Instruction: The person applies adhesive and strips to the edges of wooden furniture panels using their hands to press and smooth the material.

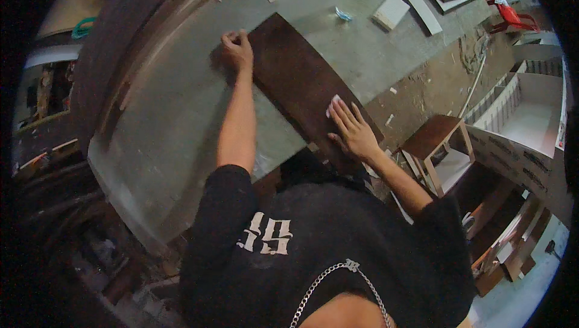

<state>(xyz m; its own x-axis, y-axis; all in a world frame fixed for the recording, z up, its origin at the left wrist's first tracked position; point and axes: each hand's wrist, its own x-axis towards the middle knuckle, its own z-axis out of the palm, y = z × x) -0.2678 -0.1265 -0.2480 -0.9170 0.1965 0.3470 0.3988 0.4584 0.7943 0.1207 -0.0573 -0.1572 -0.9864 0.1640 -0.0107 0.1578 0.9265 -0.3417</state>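
Across the grey tabletop (163, 147) lies the dark brown board (295, 56), aslant before me, its nearer right end appearing to jut past the edge. My right hand (356, 132) lies palm down near that end, fingers extended and slightly parted upon a pale cloth (331, 109); my left hand (237, 53) is curled at the far left corner (whether it pinches the edge, I cannot tell). I judge the board stiff, moderately heavy and rather smooth, liable to slide or tip at its overhang; its long edges should offer the soundest hold, one hand toward each end, the corners spared from knocks. Beyond it lie a crumpled wrapper (343, 14), a white block (392, 9) and pale panels (417, 3), all clear of it. To the right, a small wooden cabinet (431, 135) stands near the jutting end and could hinder a swing that way.
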